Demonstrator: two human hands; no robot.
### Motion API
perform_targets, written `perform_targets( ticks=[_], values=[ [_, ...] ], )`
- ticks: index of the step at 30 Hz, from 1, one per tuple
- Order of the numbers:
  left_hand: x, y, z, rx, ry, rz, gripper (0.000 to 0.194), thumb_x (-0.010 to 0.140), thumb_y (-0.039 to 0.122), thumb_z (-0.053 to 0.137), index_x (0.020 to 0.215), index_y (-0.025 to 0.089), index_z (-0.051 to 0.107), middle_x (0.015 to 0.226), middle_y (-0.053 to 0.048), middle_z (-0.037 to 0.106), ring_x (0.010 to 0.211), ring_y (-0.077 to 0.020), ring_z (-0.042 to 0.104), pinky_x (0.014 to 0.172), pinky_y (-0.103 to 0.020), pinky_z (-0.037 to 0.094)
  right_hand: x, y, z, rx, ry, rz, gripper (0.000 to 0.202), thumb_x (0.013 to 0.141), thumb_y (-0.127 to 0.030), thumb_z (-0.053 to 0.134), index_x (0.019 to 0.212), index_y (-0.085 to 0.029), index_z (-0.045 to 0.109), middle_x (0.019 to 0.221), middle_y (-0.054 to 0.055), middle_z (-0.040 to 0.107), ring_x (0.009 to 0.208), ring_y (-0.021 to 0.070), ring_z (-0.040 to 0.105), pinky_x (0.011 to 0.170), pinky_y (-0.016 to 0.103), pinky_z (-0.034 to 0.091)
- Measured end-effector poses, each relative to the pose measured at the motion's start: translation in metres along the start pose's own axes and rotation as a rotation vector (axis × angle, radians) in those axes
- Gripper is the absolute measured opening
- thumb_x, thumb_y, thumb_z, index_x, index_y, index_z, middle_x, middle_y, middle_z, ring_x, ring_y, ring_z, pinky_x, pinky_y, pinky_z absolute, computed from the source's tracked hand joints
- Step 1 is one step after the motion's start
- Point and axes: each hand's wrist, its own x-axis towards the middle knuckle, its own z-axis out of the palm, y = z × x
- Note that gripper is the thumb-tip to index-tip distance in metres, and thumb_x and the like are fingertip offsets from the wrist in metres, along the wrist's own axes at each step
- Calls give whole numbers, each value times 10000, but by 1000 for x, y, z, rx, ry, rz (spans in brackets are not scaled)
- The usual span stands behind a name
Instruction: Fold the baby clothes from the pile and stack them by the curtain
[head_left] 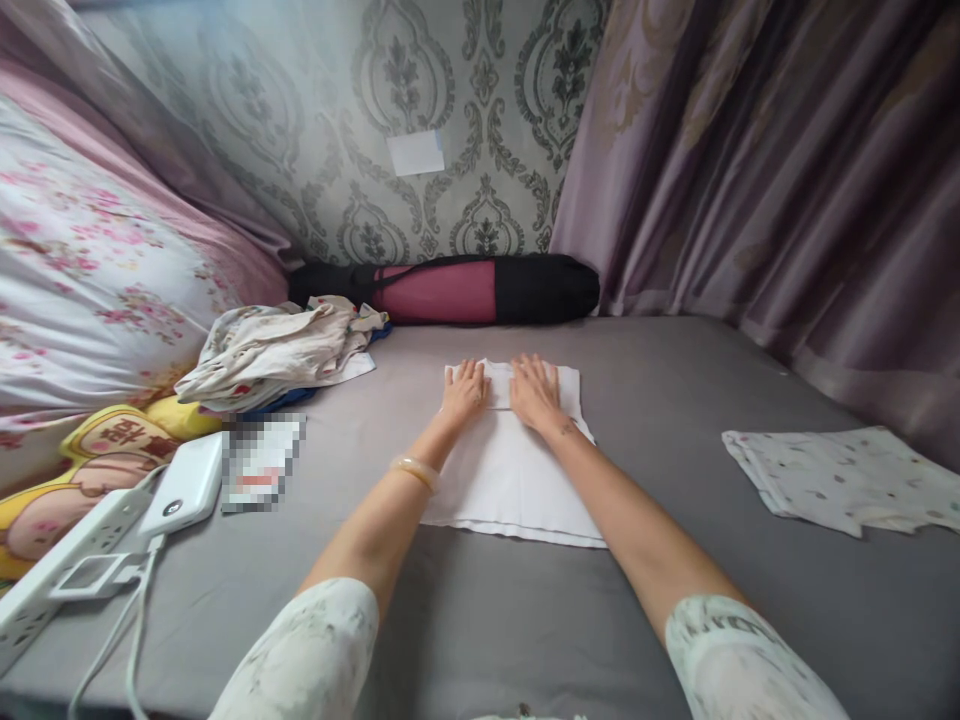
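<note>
A white garment [517, 480], partly folded, lies flat on the grey sheet [675, 400] in front of me. Its near edge shows two layers. On its far left part rests my left hand [466, 388], palm down with the fingers stretched out. My right hand [535, 390] lies flat on the far right part, fingers spread and pointing away from me. A folded strip of the cloth shows between the two hands. Neither hand grips the fabric. Which kind of garment it is, I cannot tell.
A folded patterned garment [840, 475] lies at the right. Rumpled clothes [277, 350] are piled at the left, near a power strip [67, 570], a white power bank [186, 485] with cables and a yellow cushion [82, 480]. A long black and maroon bag [442, 290] lies along the wall.
</note>
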Motion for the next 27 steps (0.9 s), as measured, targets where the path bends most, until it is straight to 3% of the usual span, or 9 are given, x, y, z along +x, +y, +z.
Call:
perform_targets(
  ticks=[3, 7, 16, 21, 27],
  values=[
    [0, 12, 12, 3, -34, 28, 550, 997, 336, 184, 1488, 134, 329, 1570, -106, 301, 1466, -256, 215, 1195, -473, 141, -2, -14, 12, 20, -150, -94, 549, 963, -272, 282, 1505, -203, 334, 1584, 56, 278, 1468, 261, 137, 1165, 528, 37],
    [0, 9, 25, 21, -42, 9, 565, 999, 371, 171, 1487, 144, 344, 1563, -121, 313, 1458, -286, 233, 1183, -500, 156, -3, -14, 20, 37, -276, -52, 564, 966, -315, 244, 1520, -232, 309, 1598, 32, 238, 1470, 267, 131, 1161, 559, 58],
    [-2, 2, 24, -19, -24, 16, 582, 987, 436, 194, 1478, 167, 351, 1552, -137, 328, 1440, -321, 260, 1159, -504, 198, -5, -8, 19, 0, -266, -26, 532, 1000, -402, 208, 1501, -287, 346, 1593, 42, 254, 1455, 316, 178, 1137, 595, 110],
    [-4, -10, 18, -39, -73, 63, 646, 979, 491, 208, 1493, 110, 300, 1573, -165, 271, 1462, -293, 215, 1177, -443, 172, -7, 7, 21, -43, -222, 23, 575, 1004, -442, 247, 1500, -169, 349, 1576, 134, 274, 1446, 293, 217, 1158, 487, 146],
    [-2, -35, 15, -65, -174, 198, 683, 975, 547, 151, 1523, 151, 249, 1603, -115, 201, 1485, -238, 146, 1195, -399, 116, -11, 28, 15, -21, -264, -34, 624, 1007, -449, 235, 1506, -82, 310, 1580, 156, 249, 1462, 259, 185, 1176, 401, 145]
  ],
)
